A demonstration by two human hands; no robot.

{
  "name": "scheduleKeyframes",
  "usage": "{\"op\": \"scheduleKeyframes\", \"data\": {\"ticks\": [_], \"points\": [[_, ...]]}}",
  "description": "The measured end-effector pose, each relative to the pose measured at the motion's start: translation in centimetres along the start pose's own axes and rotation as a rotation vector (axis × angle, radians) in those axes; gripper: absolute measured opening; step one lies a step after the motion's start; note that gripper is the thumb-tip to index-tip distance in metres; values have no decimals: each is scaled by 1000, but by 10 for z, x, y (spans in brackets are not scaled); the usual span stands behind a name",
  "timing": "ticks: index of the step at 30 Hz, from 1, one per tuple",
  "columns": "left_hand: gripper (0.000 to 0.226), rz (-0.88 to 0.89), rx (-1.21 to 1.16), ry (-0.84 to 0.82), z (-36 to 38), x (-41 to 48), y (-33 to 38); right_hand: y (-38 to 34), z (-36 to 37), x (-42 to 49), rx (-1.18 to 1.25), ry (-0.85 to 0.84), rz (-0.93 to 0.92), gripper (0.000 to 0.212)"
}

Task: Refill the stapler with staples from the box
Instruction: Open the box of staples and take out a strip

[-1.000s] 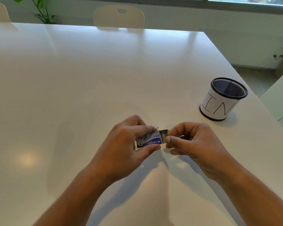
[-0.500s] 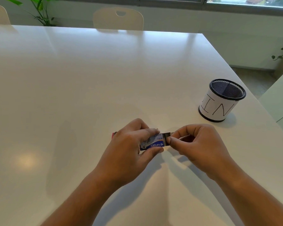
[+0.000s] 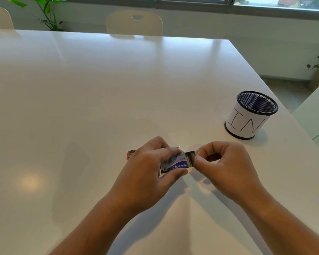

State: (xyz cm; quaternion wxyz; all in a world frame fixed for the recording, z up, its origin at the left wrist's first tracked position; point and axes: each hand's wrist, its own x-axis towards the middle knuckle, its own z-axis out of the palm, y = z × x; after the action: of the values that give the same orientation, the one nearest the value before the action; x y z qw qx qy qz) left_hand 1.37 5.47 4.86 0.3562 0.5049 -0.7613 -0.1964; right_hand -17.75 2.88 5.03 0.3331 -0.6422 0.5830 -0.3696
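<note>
My left hand (image 3: 147, 170) grips a small blue and white staple box (image 3: 175, 163), held just above the white table (image 3: 99, 92). The box's grey inner tray (image 3: 190, 157) sticks out a little at its right end. My right hand (image 3: 226, 166) pinches that tray end between thumb and forefinger. Behind my left hand, a small pink stapler (image 3: 130, 154) lies on the table, mostly hidden by the hand. The staples themselves are not visible.
A black mesh cup (image 3: 250, 116) wrapped in white paper with hand-drawn letters stands at the right, near the table's right edge. Two pale chairs (image 3: 134, 23) and a plant (image 3: 46, 13) are beyond the far edge.
The view has shifted slightly, and the pink stapler now shows behind my left hand. The tray stands out a little further from the box's right end.
</note>
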Motion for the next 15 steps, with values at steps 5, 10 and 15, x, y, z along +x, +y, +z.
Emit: {"op": "scheduleKeyframes", "data": {"ticks": [5,10,15], "points": [[42,33,59,-15,1,0,0,3,3,0,-160,33,3,25],[44,34,69,-25,3,0,1,4,7,-1,-219,77,-33,23],[43,19,37,-9,3,-1,1,2,9,-3,-147,131,-72,20]]}}
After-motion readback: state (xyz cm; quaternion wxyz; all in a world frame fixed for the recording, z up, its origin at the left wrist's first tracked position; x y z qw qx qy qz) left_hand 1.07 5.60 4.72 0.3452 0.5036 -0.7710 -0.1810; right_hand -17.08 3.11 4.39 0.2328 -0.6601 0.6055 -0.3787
